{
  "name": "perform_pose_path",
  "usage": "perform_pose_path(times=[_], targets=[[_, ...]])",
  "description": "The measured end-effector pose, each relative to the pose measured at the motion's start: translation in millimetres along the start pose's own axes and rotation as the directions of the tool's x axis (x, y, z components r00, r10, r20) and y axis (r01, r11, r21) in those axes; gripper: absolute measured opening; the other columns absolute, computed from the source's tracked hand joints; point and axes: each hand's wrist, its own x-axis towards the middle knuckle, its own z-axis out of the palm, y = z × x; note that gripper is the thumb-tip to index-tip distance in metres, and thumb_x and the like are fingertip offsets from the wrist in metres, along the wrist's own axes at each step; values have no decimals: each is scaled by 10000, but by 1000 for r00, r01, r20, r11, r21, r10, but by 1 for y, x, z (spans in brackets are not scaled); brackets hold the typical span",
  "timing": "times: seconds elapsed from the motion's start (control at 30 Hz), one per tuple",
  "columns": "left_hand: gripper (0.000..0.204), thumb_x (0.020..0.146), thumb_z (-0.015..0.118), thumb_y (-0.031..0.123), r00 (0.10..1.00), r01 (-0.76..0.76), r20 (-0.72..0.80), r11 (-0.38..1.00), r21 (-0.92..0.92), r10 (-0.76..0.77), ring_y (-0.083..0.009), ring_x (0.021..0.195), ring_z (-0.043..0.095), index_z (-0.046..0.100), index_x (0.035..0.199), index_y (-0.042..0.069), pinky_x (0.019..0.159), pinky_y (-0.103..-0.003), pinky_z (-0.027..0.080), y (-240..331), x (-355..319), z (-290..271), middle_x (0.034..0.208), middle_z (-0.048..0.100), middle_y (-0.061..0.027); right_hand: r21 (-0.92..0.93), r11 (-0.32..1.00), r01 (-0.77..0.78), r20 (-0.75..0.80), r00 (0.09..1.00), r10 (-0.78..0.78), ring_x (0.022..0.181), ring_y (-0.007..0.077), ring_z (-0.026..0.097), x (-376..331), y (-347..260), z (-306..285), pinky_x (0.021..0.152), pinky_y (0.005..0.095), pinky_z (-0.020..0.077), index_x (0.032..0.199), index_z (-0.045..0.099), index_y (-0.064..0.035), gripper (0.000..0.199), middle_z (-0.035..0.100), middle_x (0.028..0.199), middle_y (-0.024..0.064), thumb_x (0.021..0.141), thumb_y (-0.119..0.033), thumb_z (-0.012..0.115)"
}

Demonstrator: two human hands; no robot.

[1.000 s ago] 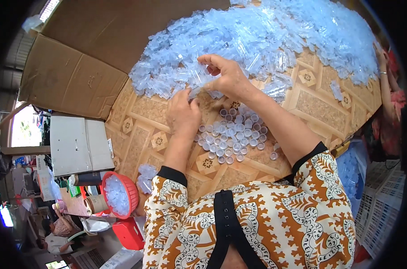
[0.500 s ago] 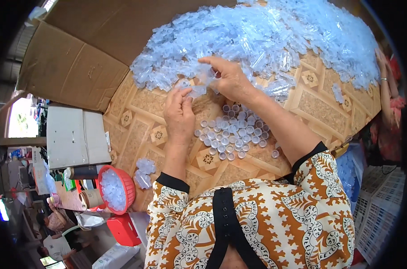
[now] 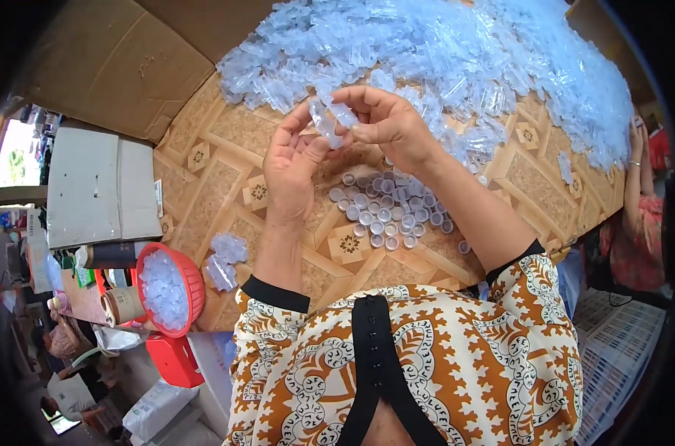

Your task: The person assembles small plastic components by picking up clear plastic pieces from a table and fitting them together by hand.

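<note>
I see a wide heap of clear bluish plastic tubes [image 3: 456,67] filling the upper frame on the patterned tan table [image 3: 226,178]. Below centre lies a cluster of small round clear caps [image 3: 385,212]. At lower left sits a red plastic basket [image 3: 192,286]. My left hand [image 3: 293,160] and right hand [image 3: 385,123] meet at upper centre, fingers pinched on two clear tubes [image 3: 330,119].

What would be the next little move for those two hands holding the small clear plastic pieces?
Probably press the pieces together. The left hand and right hand pinch small clear plastic tubes that meet between the fingertips, raised above the cluster of small round clear caps on the patterned table.
</note>
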Motion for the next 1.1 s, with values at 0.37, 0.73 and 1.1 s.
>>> perform_pose_path(times=[0.37,0.73,1.1], targets=[[736,808,669,-138,992,-39,128,992,124,23,-159,963,660,316,1445,-35,844,-288,577,0,-2,2,1229,580,-147,19,1000,-4,7,1000,4,858,173,652,-5,-5,-1,786,311,559,1312,546,20,424,661,1034,110,911,-62,656],[618,857,671,-58,995,-99,47,982,160,92,-156,959,626,392,1409,-50,779,-303,589,1,-9,5,1347,486,-154,29,1000,-6,-69,998,8,853,181,659,-2,-2,2,749,352,577,1155,605,34,294,660,937,93,1015,-215,537],[635,841,709,-40,997,-67,44,988,142,61,-101,868,626,406,1398,-61,769,-231,532,1,-10,5,1130,610,-119,55,998,39,-85,996,-35,708,147,620,4,-6,-22,677,319,554,997,657,12,257,614,763,49,1003,-225,558]])
